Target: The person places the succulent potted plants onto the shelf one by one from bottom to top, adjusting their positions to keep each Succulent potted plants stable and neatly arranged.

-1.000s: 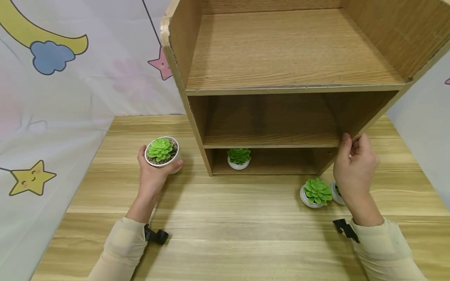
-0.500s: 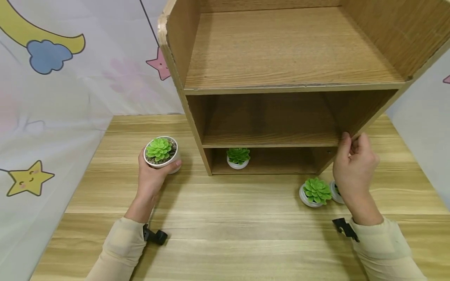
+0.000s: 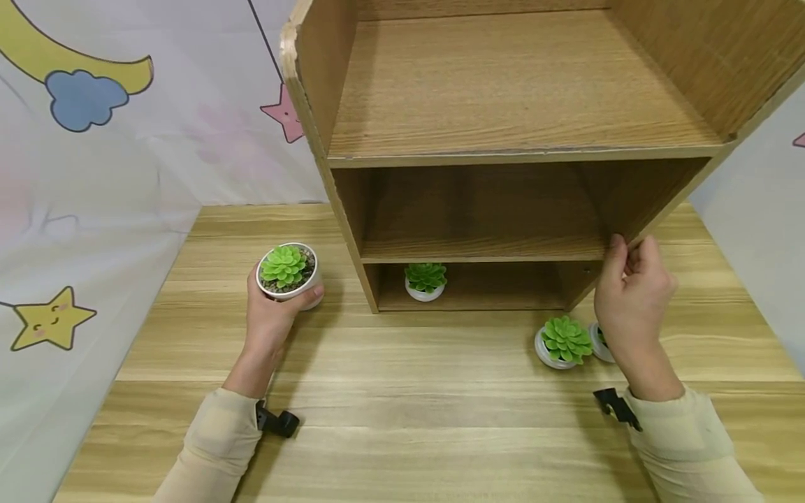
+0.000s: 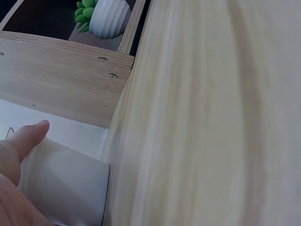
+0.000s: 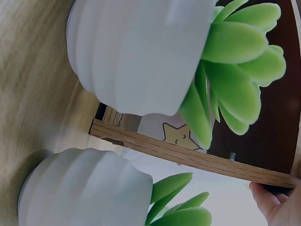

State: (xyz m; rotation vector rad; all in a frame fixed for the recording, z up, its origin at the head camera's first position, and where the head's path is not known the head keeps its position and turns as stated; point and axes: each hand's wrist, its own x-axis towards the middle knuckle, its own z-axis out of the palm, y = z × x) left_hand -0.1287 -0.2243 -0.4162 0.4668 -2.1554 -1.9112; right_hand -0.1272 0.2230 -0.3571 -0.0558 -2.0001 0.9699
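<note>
My left hand grips a smooth white pot with a green succulent and pebbles in it. The pot stands on the table left of the wooden shelf unit. Thumb and fingers wrap round its sides; the far fingers are hidden. At the shelf's right side, my right hand holds the front edge of the side panel, fingers curled behind it. Just below that hand are a ribbed potted succulent and another pot, partly hidden by the wrist in the head view.
One more potted succulent sits at the left of the shelf's bottom compartment. The wood-grain table reaches back to a fabric backdrop printed with stars and a moon.
</note>
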